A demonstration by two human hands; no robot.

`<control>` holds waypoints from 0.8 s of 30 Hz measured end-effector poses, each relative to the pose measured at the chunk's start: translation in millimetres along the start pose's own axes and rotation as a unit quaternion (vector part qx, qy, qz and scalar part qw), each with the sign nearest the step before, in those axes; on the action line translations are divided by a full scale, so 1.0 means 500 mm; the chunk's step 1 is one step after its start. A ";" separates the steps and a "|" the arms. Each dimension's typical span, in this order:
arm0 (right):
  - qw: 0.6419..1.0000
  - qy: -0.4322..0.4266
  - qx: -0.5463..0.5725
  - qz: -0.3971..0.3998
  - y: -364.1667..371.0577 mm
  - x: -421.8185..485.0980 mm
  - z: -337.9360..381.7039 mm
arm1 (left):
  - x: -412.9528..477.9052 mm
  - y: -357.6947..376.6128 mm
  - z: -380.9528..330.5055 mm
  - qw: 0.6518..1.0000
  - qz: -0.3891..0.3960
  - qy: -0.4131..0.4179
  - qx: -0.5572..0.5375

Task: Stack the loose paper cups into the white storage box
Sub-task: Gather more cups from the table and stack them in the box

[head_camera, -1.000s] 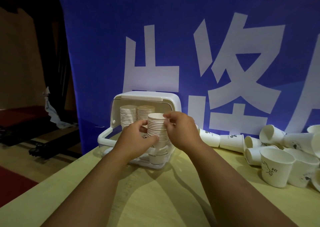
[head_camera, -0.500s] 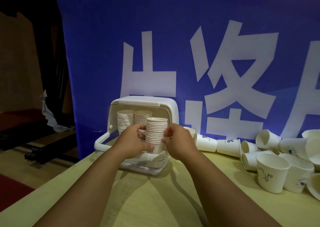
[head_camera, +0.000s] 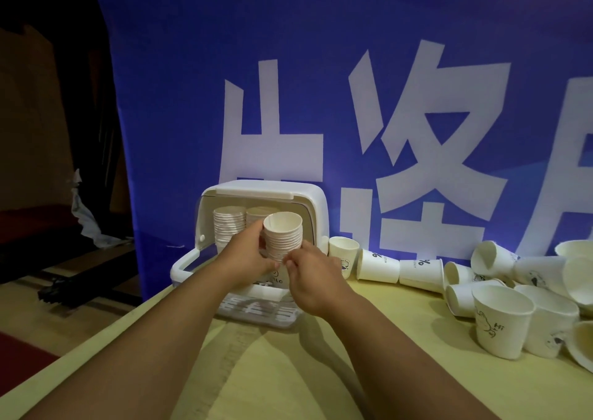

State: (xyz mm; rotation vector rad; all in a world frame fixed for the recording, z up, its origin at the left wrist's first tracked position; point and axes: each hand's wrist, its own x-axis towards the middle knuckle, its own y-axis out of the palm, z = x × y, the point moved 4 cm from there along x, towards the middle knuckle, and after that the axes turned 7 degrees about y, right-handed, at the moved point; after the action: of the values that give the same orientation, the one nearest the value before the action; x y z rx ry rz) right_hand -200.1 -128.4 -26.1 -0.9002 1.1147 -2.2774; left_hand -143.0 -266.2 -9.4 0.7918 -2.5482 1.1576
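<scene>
At the open front of the white storage box (head_camera: 308,195), just ahead of the two stacks (head_camera: 227,227) standing inside, holds a nested stack of paper cups (head_camera: 284,236) clamped between both hands: left hand (head_camera: 247,256) curled round its left side, right hand (head_camera: 316,275) pinching it low on the right, mouth tipped toward the camera. Risks catching that tilted rim on the box's top edge, or toppling the inner stacks, if pushed in without righting; could shed bottom cups should either grip slacken. Leaves many loose cups (head_camera: 500,320) on the counter (head_camera: 321,371) to the right, probably near enough for a swinging elbow to scatter.
</scene>
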 end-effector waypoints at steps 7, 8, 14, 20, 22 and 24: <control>0.995 0.004 -0.080 0.065 0.022 -0.004 -0.010 | 0.002 0.014 0.003 1.000 0.002 -0.003 -0.009; 0.995 0.006 -0.079 0.063 0.022 -0.004 -0.011 | 0.002 0.012 0.005 1.000 -0.002 -0.003 0.004; 0.992 0.002 -0.100 0.072 0.021 -0.011 -0.013 | 0.015 0.025 0.012 0.987 0.112 0.009 0.112; 0.992 0.010 -0.119 0.033 0.008 -0.007 -0.018 | 0.030 0.043 0.011 0.965 0.210 0.006 0.156; 0.992 0.002 -0.126 0.011 0.004 -0.007 -0.017 | 0.036 0.047 0.008 0.959 0.226 0.015 0.172; 0.992 -0.003 -0.122 -0.015 0.000 -0.007 -0.017 | 0.040 0.050 0.008 0.957 0.233 0.016 0.172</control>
State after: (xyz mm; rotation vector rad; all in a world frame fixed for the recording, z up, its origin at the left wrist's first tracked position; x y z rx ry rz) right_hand -203.6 -121.5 -31.1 -1.0212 1.4073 -2.1920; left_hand -173.4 -262.9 -19.4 0.2196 -2.6168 1.7727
